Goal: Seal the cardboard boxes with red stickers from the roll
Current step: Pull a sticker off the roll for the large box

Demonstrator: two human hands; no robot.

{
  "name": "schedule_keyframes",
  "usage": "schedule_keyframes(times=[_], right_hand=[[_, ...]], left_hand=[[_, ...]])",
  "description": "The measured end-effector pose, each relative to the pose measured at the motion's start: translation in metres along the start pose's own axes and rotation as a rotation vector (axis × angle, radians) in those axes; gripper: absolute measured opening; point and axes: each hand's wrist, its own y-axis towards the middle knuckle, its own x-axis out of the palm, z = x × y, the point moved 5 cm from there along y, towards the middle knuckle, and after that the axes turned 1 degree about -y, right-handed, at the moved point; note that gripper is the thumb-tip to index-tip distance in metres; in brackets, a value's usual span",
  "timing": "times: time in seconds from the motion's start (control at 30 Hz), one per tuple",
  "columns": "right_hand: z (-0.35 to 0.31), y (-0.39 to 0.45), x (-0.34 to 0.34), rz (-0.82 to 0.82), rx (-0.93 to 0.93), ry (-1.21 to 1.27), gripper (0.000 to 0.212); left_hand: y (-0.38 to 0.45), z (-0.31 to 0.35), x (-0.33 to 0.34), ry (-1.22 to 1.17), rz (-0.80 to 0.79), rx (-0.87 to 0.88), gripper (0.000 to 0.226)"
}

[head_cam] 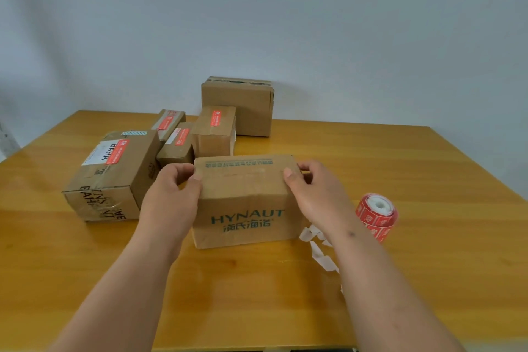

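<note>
A brown HYNAUT cardboard box [245, 200] stands in the middle of the table, with no red sticker visible on it. My left hand [174, 194] grips its left end and my right hand [314, 191] grips its right end, thumbs on the top face. The red sticker roll [376, 216] stands upright to the right of the box, apart from my right hand. A strip of white backing paper [320, 251] trails from the roll under my right forearm.
Several boxes bearing red stickers cluster at the left: a large BAHA box [114, 177], two small ones [178, 146] [168, 123] and a middle one [214, 130]. A larger plain box [238, 106] stands at the back by the wall. The wooden table [414, 266] spreads right and forward.
</note>
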Motion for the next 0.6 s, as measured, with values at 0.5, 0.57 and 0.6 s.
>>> schedule_keyframes(times=[0.5,0.57,0.6], right_hand=[[0.054,-0.046,-0.087,0.245,-0.1,-0.522,0.017],[0.068,-0.051,-0.085,0.208,-0.123,-0.573,0.019],[0.074,-0.053,-0.085,0.202,-0.133,-0.589,0.019]], left_hand=[[-0.092,0.073,0.101,0.251,-0.271,0.667,0.02],[-0.103,0.064,0.123,0.263,-0.391,0.646,0.019],[-0.106,0.058,0.133,0.267,-0.434,0.623,0.019]])
